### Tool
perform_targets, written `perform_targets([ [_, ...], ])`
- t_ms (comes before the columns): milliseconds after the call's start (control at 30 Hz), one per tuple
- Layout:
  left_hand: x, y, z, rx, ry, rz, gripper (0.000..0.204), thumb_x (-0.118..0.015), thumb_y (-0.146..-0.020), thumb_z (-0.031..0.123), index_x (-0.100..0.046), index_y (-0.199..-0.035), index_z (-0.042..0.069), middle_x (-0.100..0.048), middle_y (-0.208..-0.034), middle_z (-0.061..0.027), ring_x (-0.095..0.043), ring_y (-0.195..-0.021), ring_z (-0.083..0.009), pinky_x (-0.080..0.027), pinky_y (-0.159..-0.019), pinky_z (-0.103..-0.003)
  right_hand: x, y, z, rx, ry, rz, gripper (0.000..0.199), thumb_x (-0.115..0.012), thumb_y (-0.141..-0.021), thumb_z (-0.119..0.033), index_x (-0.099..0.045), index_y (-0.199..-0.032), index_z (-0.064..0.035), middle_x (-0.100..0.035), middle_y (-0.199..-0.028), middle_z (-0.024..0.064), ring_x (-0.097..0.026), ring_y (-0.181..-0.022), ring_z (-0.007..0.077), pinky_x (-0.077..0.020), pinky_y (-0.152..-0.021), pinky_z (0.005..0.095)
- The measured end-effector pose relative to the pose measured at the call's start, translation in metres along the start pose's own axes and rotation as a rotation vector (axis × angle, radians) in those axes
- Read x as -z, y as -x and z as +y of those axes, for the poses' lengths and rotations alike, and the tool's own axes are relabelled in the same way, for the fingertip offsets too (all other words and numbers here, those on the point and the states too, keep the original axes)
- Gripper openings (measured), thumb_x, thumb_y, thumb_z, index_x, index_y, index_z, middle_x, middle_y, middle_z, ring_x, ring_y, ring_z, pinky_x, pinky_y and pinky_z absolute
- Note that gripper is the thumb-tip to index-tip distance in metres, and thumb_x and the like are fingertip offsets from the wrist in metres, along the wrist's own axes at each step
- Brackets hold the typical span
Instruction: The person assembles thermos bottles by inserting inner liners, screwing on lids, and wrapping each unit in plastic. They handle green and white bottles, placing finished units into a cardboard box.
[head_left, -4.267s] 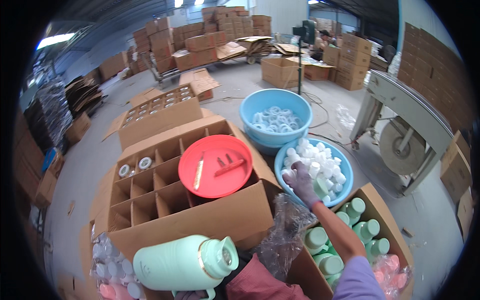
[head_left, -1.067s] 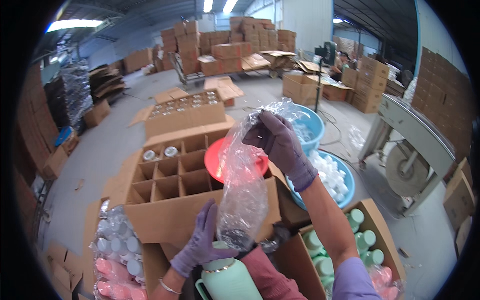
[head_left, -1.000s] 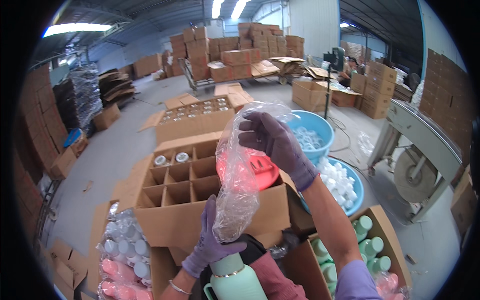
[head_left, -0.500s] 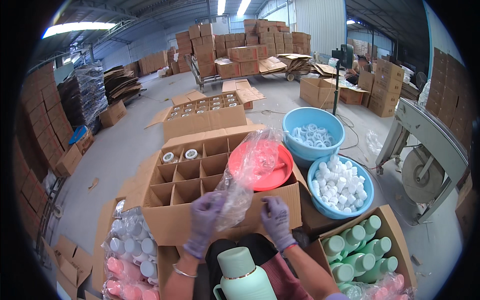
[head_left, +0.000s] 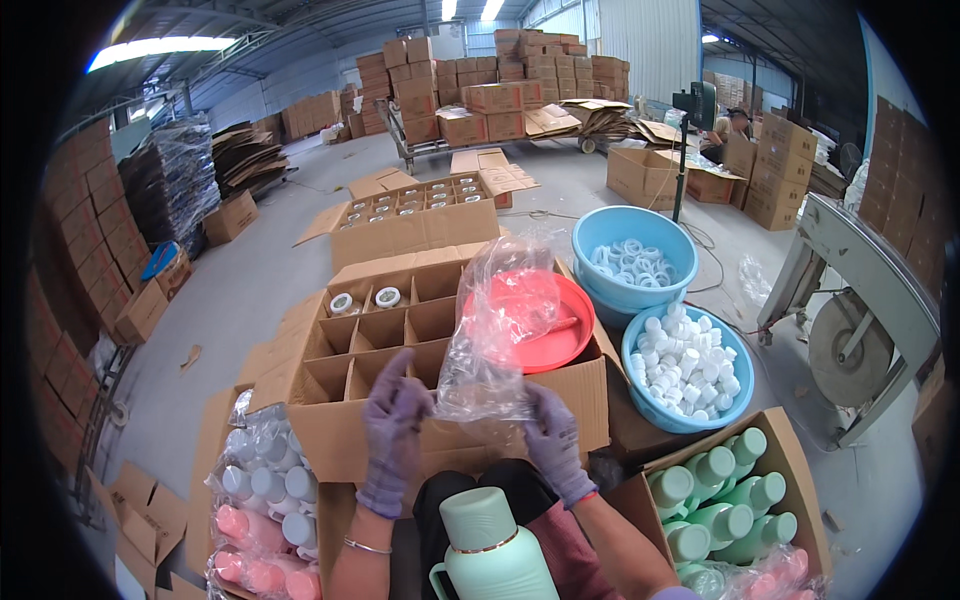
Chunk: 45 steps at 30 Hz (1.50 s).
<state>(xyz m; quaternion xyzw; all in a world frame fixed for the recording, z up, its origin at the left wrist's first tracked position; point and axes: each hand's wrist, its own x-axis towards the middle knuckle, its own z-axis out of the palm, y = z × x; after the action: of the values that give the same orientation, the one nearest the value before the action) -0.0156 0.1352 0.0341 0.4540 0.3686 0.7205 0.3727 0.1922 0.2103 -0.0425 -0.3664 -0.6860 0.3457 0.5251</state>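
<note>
Left hand [head_left: 393, 432] and right hand [head_left: 556, 440] pinch either side of the clear plastic bag's [head_left: 482, 372] near edge, its far end over the red round tray [head_left: 562, 348], mint-green vacuum jug [head_left: 492, 548] nearer the body—light, even tension should spare that film!

Ceiling lights [head_left: 492, 10] glare white; fisheye corners are black.

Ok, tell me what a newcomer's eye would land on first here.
The red tray probably jumps out first, sitting on the divided carton, partly veiled by a clear plastic bag held between the left hand and right hand. Next come the mint-green flask at the person's lap and the white caps heaped in the blue basin at right.
</note>
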Motion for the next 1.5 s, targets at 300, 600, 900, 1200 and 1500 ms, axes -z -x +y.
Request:
perform_targets([
  [300,0.010,0.039,-0.073,-0.308,-0.950,-0.275,0.087,-0.084,-0.077,0.028,-0.040,-0.145,-0.004,-0.048,-0.142,-0.0226,-0.048,-0.129,-0.0384,-0.035,-0.115,-0.044,-0.002,0.027,-0.024,-0.143,-0.171,-0.182,0.025,-0.066,-0.084,-0.008,-0.062,-0.108,-0.0021,-0.065,-0.081,0.0113,-0.064,-0.074,0.0165,-0.0505,-0.069,0.0307],
  [600,0.045,0.143,-0.038,0.194,-0.545,0.051,0.047,-0.051,-0.102,0.035,-0.062,-0.123,-0.007,-0.069,-0.100,-0.0089,-0.064,-0.081,-0.0141,-0.054,-0.074,-0.029,0.043,0.081,-0.009,0.075,0.337,0.057,0.032,-0.070,-0.079,-0.017,-0.061,-0.107,-0.0059,-0.066,-0.104,0.0142,-0.062,-0.099,0.0337,-0.0483,-0.091,0.0432],
  [900,0.023,0.333,0.013,0.437,-0.597,0.098,0.042,-0.052,-0.099,0.023,-0.058,-0.127,-0.007,-0.068,-0.112,-0.0144,-0.063,-0.103,-0.0202,-0.050,-0.091,-0.035,0.110,0.261,-0.036,0.290,0.444,-0.531,0.024,-0.068,-0.073,-0.018,-0.060,-0.095,-0.0115,-0.059,-0.105,0.0056,-0.057,-0.104,0.0264,-0.0374,-0.108,0.0571],
  [1200,-0.009,0.207,0.116,-0.239,0.040,-0.953,0.033,-0.059,-0.090,0.011,-0.064,-0.119,-0.002,-0.067,-0.111,-0.0156,-0.062,-0.109,-0.0259,-0.046,-0.100,-0.046,0.119,0.245,-0.074,0.147,0.198,-0.814,0.032,-0.062,-0.093,-0.022,-0.059,-0.123,-0.0113,-0.061,-0.118,0.0062,-0.060,-0.106,0.0247,-0.0432,-0.104,0.0469],
  [1500,-0.141,0.206,0.050,0.483,0.675,-1.416,0.017,-0.061,-0.092,0.013,-0.070,-0.101,0.001,-0.069,-0.092,-0.0141,-0.067,-0.083,-0.0294,-0.052,-0.078,-0.039,0.149,0.193,-0.143,-0.678,-0.205,-0.241,0.057,-0.070,-0.086,-0.037,-0.055,-0.126,0.0014,-0.066,-0.111,0.0145,-0.062,-0.103,0.0219,-0.0475,-0.094,0.0377],
])
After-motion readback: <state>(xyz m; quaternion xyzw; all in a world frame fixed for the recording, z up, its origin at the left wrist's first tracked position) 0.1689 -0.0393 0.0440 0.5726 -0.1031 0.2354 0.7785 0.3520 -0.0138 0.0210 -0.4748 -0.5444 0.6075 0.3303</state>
